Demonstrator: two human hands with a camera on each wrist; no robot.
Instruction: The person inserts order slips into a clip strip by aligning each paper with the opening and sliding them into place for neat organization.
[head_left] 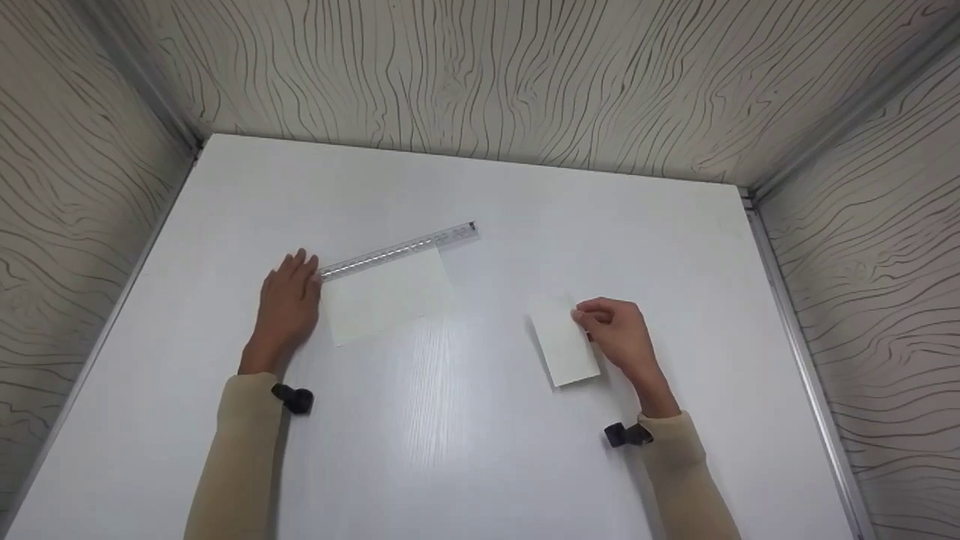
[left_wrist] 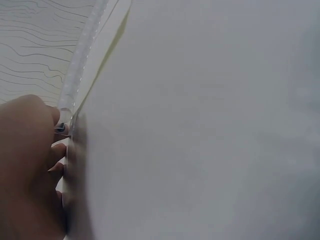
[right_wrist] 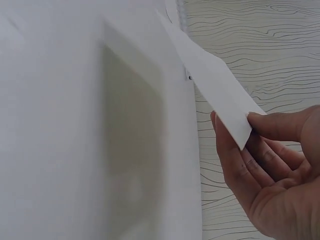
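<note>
My right hand (head_left: 621,334) pinches a small pale rectangular piece of paper (head_left: 564,343) by its right edge, between thumb and fingers. The right wrist view shows this paper (right_wrist: 207,75) raised off the table and slightly bent, its shadow below. On the left, my left hand (head_left: 289,304) lies on the table with its fingers stretched out, touching the near end of a clear plastic ruler (head_left: 390,253). Along the ruler's lower edge lies a larger pale sheet of paper (head_left: 386,296). In the left wrist view, the ruler's end (left_wrist: 65,115) is partly hidden by the fingers.
Both hands work over a white table (head_left: 450,450). Wood-patterned walls (head_left: 480,82) with metal corner posts enclose its back and sides. A small black camera (head_left: 296,399) sits at the left cuff, another camera (head_left: 626,435) at the right cuff.
</note>
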